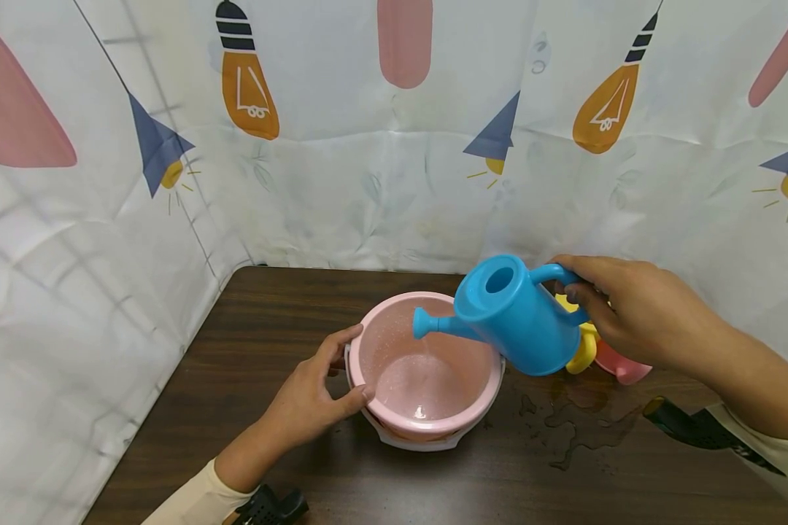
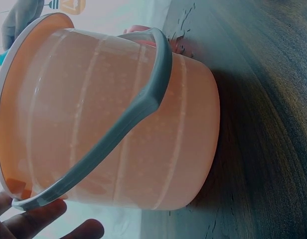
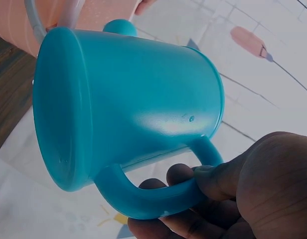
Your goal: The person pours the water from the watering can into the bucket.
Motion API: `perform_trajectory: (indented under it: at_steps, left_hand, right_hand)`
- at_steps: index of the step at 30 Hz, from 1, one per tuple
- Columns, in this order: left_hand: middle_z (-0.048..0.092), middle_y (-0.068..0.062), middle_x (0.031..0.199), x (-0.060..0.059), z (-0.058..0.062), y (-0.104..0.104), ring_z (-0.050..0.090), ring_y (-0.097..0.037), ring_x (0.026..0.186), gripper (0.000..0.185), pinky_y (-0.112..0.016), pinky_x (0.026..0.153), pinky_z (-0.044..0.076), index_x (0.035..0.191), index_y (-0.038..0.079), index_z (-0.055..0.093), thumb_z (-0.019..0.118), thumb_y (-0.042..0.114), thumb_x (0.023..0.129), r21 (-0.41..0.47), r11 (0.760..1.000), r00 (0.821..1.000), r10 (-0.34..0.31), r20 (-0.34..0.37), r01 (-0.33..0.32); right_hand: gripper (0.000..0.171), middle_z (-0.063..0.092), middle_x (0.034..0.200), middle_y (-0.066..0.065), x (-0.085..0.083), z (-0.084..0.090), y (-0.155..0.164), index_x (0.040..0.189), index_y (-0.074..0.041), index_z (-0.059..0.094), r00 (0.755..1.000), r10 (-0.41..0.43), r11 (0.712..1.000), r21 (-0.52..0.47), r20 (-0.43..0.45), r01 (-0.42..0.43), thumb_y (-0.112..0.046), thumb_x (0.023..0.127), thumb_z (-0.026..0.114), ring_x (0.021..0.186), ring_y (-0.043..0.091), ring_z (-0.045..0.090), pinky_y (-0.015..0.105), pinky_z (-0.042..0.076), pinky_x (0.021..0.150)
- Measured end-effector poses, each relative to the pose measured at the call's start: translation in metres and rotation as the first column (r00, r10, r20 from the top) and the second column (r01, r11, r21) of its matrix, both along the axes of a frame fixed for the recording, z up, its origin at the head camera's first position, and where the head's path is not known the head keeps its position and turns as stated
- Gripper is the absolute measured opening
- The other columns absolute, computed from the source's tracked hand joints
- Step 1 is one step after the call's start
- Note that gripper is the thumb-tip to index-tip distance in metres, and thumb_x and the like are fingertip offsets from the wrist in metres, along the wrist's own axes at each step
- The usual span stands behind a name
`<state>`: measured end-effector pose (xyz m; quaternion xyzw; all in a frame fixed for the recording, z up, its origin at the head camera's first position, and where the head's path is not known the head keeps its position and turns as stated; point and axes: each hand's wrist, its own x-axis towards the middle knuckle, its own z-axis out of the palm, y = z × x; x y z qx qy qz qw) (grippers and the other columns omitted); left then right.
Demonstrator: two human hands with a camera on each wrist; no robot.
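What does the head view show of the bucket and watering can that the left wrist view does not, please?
Only the head view shows the blue watering can tilted over the pink bucket, its handle gripped by the right hand, the left hand on the rim, and spilled water on the table. Only the left wrist view shows the bucket's outer wall and grey handle hanging down. Both show bucket and table.

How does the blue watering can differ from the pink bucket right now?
The watering can is blue, held off the table and tilted, its spout over the bucket; the bucket is pink and stands upright on the table. The right hand grips the can's handle; the left hand holds the bucket's rim. The bucket's mouth is wider. Both look plastic.
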<state>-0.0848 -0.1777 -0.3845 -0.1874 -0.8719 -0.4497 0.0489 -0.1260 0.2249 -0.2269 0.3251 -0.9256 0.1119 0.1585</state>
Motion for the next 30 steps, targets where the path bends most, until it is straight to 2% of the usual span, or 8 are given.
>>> perform_trajectory:
  at_steps: [21,30]
  left_hand:
    - [0.07,0.002,0.114,-0.0005,-0.0006,-0.0012,0.067,-0.019,0.106,0.078,-0.054,0.088,0.052,0.155,0.029,0.038,0.076,0.041,0.088,-0.007,1.0,1.0,0.005,-0.017,-0.005]
    - [0.07,0.001,0.117,0.0002,-0.0012,-0.0003,0.067,-0.021,0.107,0.078,-0.055,0.089,0.052,0.155,0.031,0.038,0.077,0.04,0.088,0.003,1.0,1.0,0.003,-0.007,-0.003]
  right_hand:
    - [0.04,0.074,0.109,0.01,0.0013,0.003,-0.0018,0.132,-0.005,0.064,1.0,-0.016,1.0,0.004,0.015,0.015,-0.003,0.093,0.072,0.087,0.031,0.072,0.049,0.057,0.063]
    - [0.04,0.074,0.11,0.011,0.0014,0.0021,-0.0006,0.133,-0.006,0.063,0.999,-0.024,1.0,0.011,0.024,0.024,-0.003,0.094,0.07,0.09,0.035,0.072,0.055,0.057,0.067]
